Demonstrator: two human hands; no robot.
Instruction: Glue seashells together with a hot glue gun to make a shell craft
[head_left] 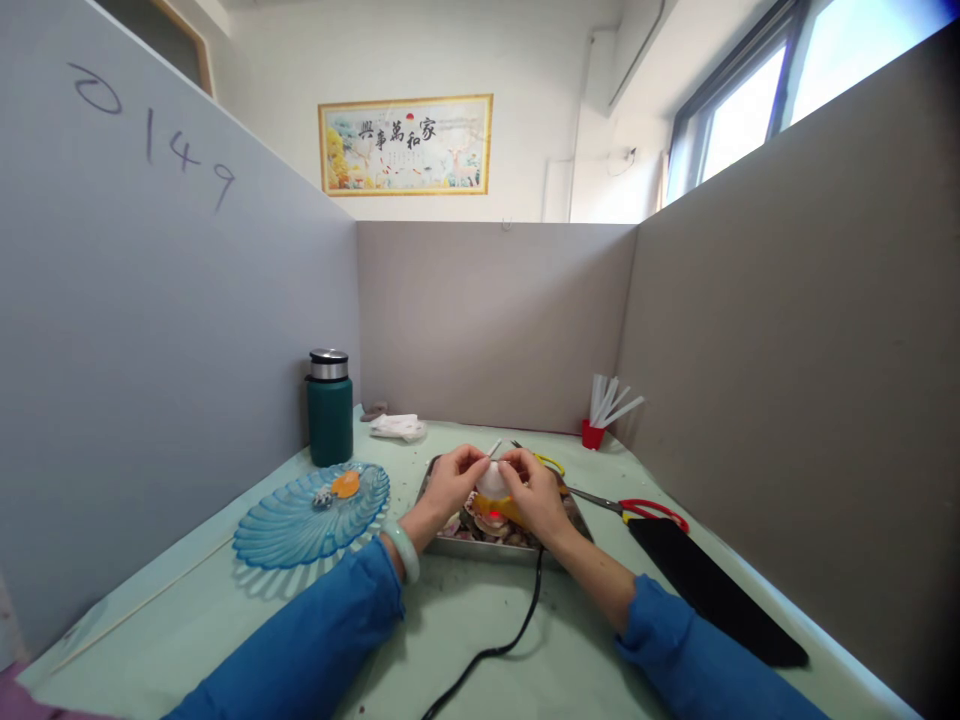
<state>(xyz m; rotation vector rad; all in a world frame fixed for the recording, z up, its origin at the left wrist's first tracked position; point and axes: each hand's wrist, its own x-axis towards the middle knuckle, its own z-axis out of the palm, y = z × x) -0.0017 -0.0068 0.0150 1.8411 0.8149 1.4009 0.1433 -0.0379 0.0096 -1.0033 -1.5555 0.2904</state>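
Above a metal tray (480, 549) of shells, my left hand (457, 484) and my right hand (534, 492) come together. Between them they pinch a pale, rounded piece that looks like a white shell (492, 482); the fingers cover part of it. A short white stick (494, 447) pokes up by the left fingertips, and whether it is held cannot be made out. Below the hands lies a yellow glue gun (501, 508) with a red light, partly hidden. Its black cord (517, 637) runs toward me.
On the left are a blue fluted plate (289, 530) with small pieces, a green bottle (330, 415) and a thin stick (142, 603). Rightward lie red-handled scissors (652, 510), a black strip (716, 590) and a red cup (592, 435) of glue sticks. Partitions enclose three sides.
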